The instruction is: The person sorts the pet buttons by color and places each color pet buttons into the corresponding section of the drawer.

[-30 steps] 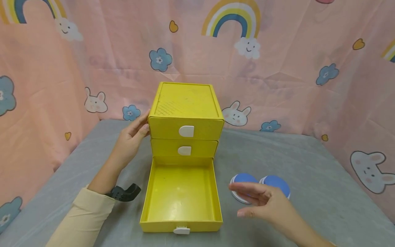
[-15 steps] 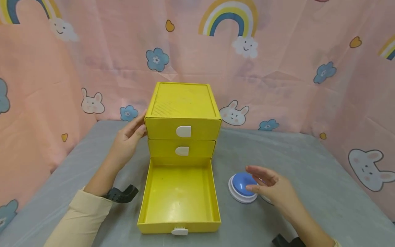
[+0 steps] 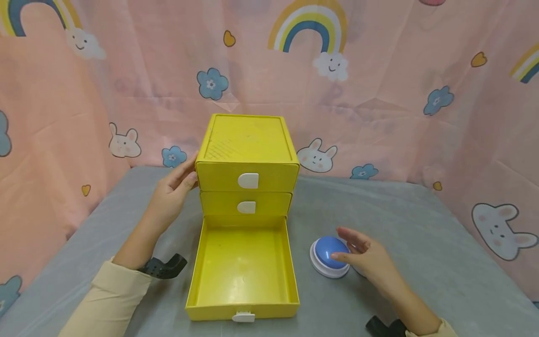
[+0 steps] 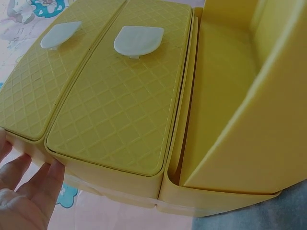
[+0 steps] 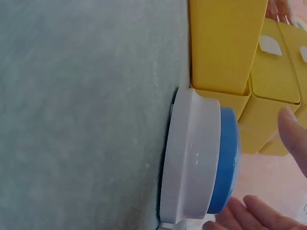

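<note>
A yellow drawer unit (image 3: 247, 176) stands mid-table with its bottom drawer (image 3: 242, 267) pulled out and two upper drawers closed. My left hand (image 3: 170, 196) rests along the unit's left side, its fingertips on the yellow wall (image 4: 105, 170) in the left wrist view. To the right of the drawer sits a blue domed push button (image 3: 331, 252) on a round white base. My right hand (image 3: 368, 257) hovers at its right side, thumb and fingers spread apart, thumb over the dome's edge in the head view. A second button is mostly hidden behind this hand.
Grey cloth (image 3: 421, 224) covers the table. A pink printed curtain (image 3: 379, 117) closes off the back and both sides. Dark wrist mounts (image 3: 164, 267) sit on both forearms. The pulled-out drawer's front edge reaches toward the near side.
My right hand has moved up and to the right, uncovering the nearer button and covering the other one. The left hand stays on the unit; the head view has shifted slightly.
</note>
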Tool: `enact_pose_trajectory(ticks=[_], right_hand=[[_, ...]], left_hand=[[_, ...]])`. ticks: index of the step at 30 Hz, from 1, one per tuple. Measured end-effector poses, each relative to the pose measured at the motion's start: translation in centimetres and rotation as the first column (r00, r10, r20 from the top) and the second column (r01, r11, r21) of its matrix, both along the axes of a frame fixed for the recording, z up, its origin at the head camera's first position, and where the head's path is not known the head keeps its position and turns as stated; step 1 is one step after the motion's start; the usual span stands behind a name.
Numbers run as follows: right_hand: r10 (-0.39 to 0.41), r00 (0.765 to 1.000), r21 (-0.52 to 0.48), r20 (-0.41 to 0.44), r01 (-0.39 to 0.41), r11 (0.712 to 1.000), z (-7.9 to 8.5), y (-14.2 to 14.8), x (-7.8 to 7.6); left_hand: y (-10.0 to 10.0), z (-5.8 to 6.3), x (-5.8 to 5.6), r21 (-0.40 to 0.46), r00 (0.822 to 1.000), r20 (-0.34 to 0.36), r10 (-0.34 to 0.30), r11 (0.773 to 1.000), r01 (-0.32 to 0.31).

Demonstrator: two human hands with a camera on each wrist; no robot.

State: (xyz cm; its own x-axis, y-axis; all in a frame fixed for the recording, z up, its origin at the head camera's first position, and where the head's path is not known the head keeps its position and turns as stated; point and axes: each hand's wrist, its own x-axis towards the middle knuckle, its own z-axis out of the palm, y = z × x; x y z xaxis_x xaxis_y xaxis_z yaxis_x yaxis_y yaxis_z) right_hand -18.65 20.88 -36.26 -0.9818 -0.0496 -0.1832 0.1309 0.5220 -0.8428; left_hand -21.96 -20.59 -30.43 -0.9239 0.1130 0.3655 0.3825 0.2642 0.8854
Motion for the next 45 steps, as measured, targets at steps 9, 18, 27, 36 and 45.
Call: enact_pose_trajectory(ticks=[9, 18, 27, 36, 45], right_hand=[[0.104, 0.995, -0.037, -0.001, -0.104, 0.994, -0.74, 0.43, -0.10], [0.148, 0.989, 0.009, 0.027, -0.149, 0.989, -0.83, 0.17, -0.04], [0.182, 0.981, 0.150, 0.062, -0.189, 0.970, -0.96, -0.07, -0.14], [0.207, 0.978, 0.109, 0.033, -0.210, 0.972, -0.97, 0.30, -0.29], [0.190, 0.982, 0.108, 0.017, -0.191, 0.976, -0.94, 0.33, -0.27]], left_hand=[[-0.14, -0.32, -0.21, -0.012, 1.000, -0.024, 0.001, 1.000, -0.002], [-0.19, -0.49, -0.22, -0.009, 1.000, -0.023, -0.001, 1.000, 0.001], [-0.31, -0.58, -0.24, 0.003, 0.999, -0.033, -0.015, 1.000, 0.015], [-0.24, -0.49, -0.28, 0.004, 0.999, -0.040, -0.008, 1.000, 0.008], [-0.28, -0.48, -0.26, -0.003, 1.000, -0.029, -0.006, 1.000, 0.006]])
